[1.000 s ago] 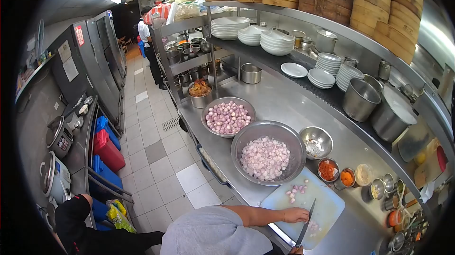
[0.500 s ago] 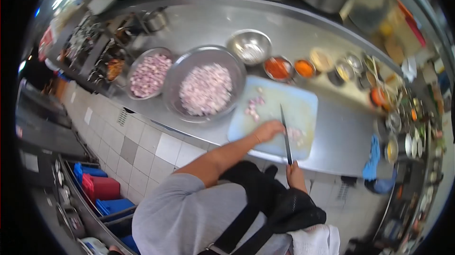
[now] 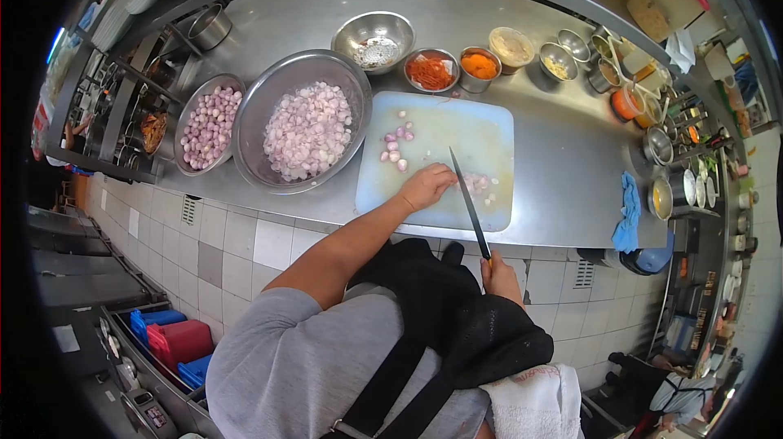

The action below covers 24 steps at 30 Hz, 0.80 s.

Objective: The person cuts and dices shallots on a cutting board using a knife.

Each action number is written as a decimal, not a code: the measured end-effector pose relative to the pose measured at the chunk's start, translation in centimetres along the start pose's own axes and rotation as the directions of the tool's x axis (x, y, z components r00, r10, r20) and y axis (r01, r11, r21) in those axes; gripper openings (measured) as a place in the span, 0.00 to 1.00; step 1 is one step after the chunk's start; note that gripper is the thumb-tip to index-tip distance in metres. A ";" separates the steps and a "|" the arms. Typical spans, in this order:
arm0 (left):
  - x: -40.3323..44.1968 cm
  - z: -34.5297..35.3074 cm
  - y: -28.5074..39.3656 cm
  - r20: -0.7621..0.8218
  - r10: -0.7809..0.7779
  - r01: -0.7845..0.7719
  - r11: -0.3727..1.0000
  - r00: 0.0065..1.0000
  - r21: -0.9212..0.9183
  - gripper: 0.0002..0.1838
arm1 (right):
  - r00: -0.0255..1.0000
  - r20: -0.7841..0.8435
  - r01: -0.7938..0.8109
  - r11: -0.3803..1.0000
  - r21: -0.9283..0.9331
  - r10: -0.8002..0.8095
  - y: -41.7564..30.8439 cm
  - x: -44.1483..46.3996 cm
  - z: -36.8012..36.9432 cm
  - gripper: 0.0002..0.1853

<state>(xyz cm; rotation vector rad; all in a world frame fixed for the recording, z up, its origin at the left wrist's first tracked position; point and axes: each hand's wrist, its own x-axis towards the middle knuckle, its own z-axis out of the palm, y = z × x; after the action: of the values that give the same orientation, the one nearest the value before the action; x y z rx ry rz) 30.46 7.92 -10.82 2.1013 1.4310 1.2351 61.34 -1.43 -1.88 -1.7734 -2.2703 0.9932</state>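
Note:
On the pale cutting board point(image 3: 391, 202), my left hand point(image 3: 427, 186) has its fingers pressed together beside the knife blade, at the edge of some sliced shallots point(image 3: 479, 188); what is under the fingertips is hidden. My right hand point(image 3: 502, 277) grips the handle of the knife point(image 3: 469, 199), whose tip points up and left over the board. Several whole peeled shallots point(image 3: 395, 145) lie on the board's left part. Left of the board stands a large metal bowl point(image 3: 352, 80) of sliced shallots. Beyond it is a smaller bowl point(image 3: 186, 113) of whole shallots.
Behind the board stand a metal bowl point(image 3: 373, 41), a container of red strips point(image 3: 431, 70) and one of orange powder point(image 3: 479, 66). A blue cloth point(image 3: 628, 212) hangs at the counter's right edge. Another person point(image 3: 681, 397) is at the lower right.
The view has swung right and down, bringing the board nearer the centre. My left hand stays beside the blade and my right hand still holds the knife.

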 end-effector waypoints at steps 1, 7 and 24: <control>0.0 0.0 0.1 -0.001 0.000 0.000 1.000 1.000 -0.006 0.09 | 1.000 0.012 -0.012 1.000 -0.008 0.012 0.0 -0.3 -0.3 0.12; -0.1 -0.1 0.1 -0.014 0.014 -0.014 1.000 1.000 0.009 0.09 | 0.998 0.051 -0.035 0.999 -0.036 0.037 -0.9 -2.2 -2.3 0.12; 0.0 0.0 0.5 -0.020 -0.001 0.001 1.000 1.000 0.004 0.09 | 0.995 -0.012 0.099 0.995 -0.014 -0.099 0.1 1.2 -0.7 0.14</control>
<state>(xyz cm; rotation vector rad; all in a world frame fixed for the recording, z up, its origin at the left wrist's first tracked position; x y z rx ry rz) 30.70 7.69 -10.50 2.0960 1.4441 1.2575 61.33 -0.03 -1.76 -1.6485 -2.3368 0.9484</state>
